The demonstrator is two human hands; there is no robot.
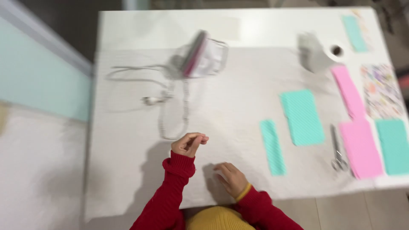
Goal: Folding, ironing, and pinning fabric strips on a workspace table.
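Note:
My left hand (189, 144) hovers over the white cloth-covered table (128, 170), fingers pinched together with nothing seen in them. My right hand (230, 179) rests lower and to the right on the cloth, knuckles up and fingers curled; blur hides whether anything is under them. Both arms wear red sleeves. A white and pink iron (202, 55) stands at the back, and its cord (172, 106) loops down toward my left hand, with the plug (150, 100) lying loose. A narrow teal fabric strip (272, 147) is the nearest piece to my right hand.
A wider teal piece (301, 117), scissors (338, 151), pink strips (361, 147), another teal piece (394, 145) and patterned fabric (381, 89) lie to the right. A white roll (319, 53) stands at the back right. A pale blue wall (38, 76) runs along the left.

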